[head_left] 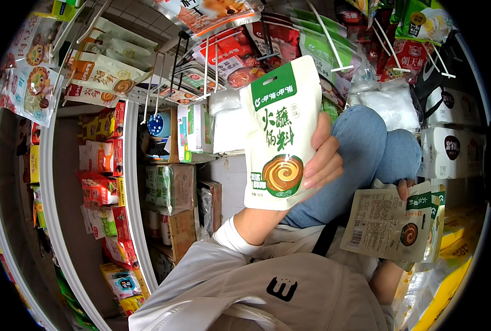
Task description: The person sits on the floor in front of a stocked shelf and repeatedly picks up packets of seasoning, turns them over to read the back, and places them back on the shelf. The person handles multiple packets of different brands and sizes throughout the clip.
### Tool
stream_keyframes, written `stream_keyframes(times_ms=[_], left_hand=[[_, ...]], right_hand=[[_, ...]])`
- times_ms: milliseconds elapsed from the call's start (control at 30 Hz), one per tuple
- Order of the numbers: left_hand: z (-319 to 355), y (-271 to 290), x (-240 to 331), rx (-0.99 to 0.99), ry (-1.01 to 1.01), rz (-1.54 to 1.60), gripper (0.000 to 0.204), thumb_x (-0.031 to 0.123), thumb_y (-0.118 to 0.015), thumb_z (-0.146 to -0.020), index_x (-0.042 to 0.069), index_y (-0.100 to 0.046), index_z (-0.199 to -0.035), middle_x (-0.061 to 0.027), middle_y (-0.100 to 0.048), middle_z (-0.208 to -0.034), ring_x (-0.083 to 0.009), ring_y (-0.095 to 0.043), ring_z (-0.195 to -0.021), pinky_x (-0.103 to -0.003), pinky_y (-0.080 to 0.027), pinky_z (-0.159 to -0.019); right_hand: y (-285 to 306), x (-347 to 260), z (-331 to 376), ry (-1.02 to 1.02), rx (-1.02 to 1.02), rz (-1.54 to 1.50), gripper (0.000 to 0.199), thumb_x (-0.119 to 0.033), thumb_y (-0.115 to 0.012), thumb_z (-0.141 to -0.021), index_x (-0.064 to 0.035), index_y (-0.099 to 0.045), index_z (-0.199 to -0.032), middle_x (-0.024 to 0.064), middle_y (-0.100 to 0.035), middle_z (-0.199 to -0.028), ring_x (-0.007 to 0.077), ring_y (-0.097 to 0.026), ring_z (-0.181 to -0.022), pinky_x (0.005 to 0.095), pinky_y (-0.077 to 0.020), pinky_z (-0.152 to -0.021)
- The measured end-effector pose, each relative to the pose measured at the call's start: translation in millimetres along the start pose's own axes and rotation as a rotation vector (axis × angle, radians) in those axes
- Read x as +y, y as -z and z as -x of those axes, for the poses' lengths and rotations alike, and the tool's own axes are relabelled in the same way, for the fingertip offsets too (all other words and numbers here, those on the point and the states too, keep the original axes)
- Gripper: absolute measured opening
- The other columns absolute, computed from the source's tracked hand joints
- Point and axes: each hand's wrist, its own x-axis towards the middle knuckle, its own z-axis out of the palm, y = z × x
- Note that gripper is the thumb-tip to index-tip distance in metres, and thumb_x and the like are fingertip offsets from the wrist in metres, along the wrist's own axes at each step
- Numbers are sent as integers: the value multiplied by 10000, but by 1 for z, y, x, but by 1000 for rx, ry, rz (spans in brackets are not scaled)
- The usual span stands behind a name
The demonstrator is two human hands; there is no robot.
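Observation:
Upright in front of me is a white sauce pouch [275,135] with a green top band, a hang hole and a picture of swirled brown sauce. My left hand [322,157] is closed on it from behind, its fingers wrapped over the right edge; the thumb is hidden. Lower at the right, beside my knee, my right hand [403,189] grips several similar pouches [386,223] in a stack. The front one shows its pale back with printed text and a barcode. Most of that hand is behind the stack.
Metal display hooks [333,49] jut out above, hung with red seasoning packets [231,58] and other pouches. White shelving [52,182] with packaged food runs along the left. Cardboard boxes [182,234] stand below. Wrapped white packs [449,151] and yellow packages [457,234] lie at the right.

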Motion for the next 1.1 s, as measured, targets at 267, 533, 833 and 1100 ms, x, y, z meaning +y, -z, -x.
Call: stream_keyframes(times_ms=[267,533,833,1100], left_hand=[[1,-1,-1,27,0,-81,536,568,-458,-955,37,-442,-888,-46,-470,-594,-147,-425,-464,-258,-328,-462],[2,2,-1,-7,-1,-7,559,599,-448,-942,42,-436,-886,-48,-467,-601,-149,-422,-465,-262,-323,-472],[2,5,-4,-70,-7,89,570,611,-506,-892,46,-426,-883,-49,-476,-613,-152,-426,-469,-265,-335,-477],[-1,3,-3,-27,17,-38,547,572,-535,-907,32,-449,-891,-55,-480,-602,-161,-447,-464,-260,-352,-463]], right_hand=[[22,4,12,146,87,-16,501,-494,-377,-1009,-5,-367,-1114,178,-480,-1025,447,-612,-1064,468,-599,-824],[12,2,2,44,-21,14,472,-467,-410,-1010,-4,-372,-1093,182,-479,-1024,461,-601,-1083,493,-609,-796],[16,1,4,63,12,20,436,-440,-353,-1032,-4,-340,-1035,143,-446,-1034,427,-604,-1070,529,-597,-841],[3,5,7,150,113,81,402,-388,-382,-1036,11,-355,-1075,128,-409,-1046,337,-581,-1038,479,-570,-911]])
